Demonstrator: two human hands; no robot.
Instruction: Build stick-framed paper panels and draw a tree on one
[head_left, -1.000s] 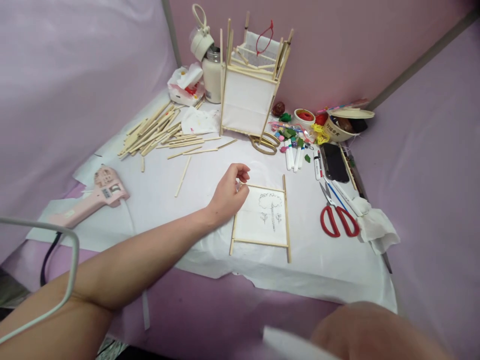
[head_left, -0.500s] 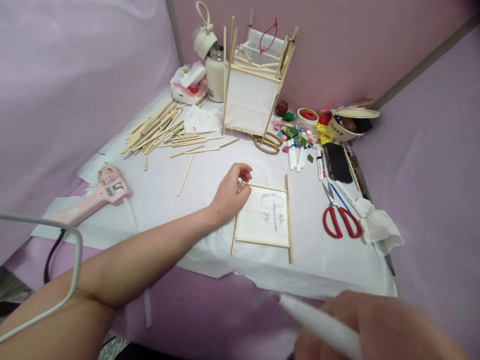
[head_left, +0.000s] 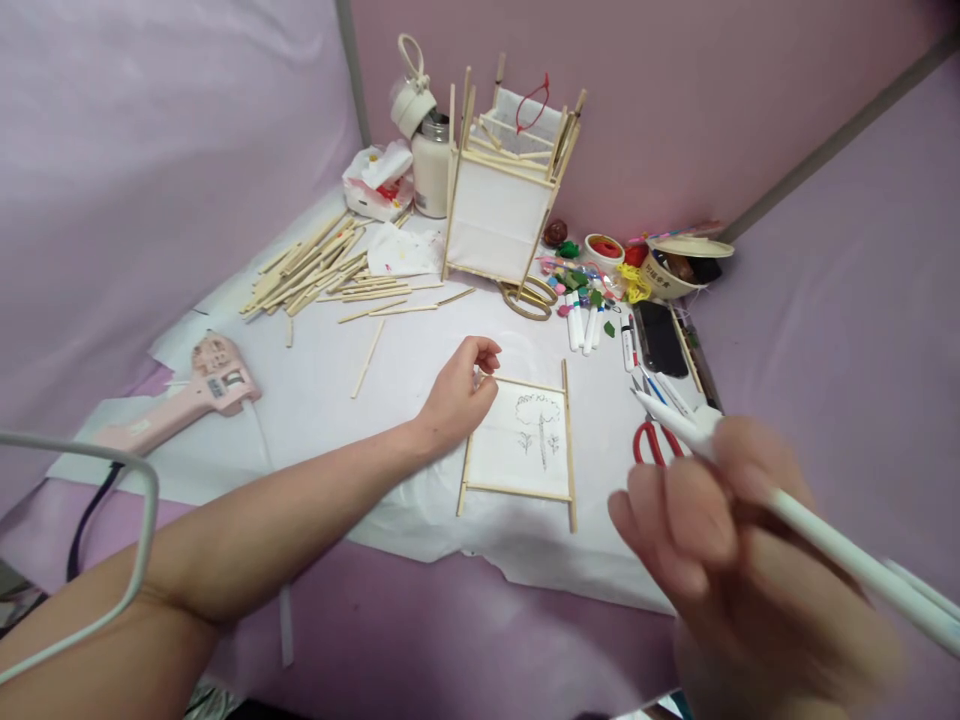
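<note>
My right hand (head_left: pixel 750 560), large and blurred in the foreground, is closed around a white pen (head_left: pixel 832 545). Its tip points up and left, in the air above the table. My left hand (head_left: pixel 461 390) rests at the upper left corner of a small frame of wooden sticks (head_left: pixel 569 450), its fingers curled about that corner and hiding it. White paper (head_left: pixel 495 465) spans the frame, lying flat. On it a tree (head_left: pixel 541 425) with a small plant at each side is drawn in dark lines.
Loose wooden sticks (head_left: pixel 307 270) lie at the back left, near a pink glue gun (head_left: pixel 214 385). A stick-and-paper structure (head_left: pixel 499 215) stands behind, beside a bottle (head_left: pixel 430 175). Markers (head_left: pixel 583 320), a phone (head_left: pixel 660 338) and red-handled scissors (head_left: pixel 651 440) lie on the right.
My right hand has risen from the lower edge with the pen, which now reaches over the scissors. My left hand stays on the frame. The view has shifted slightly.
</note>
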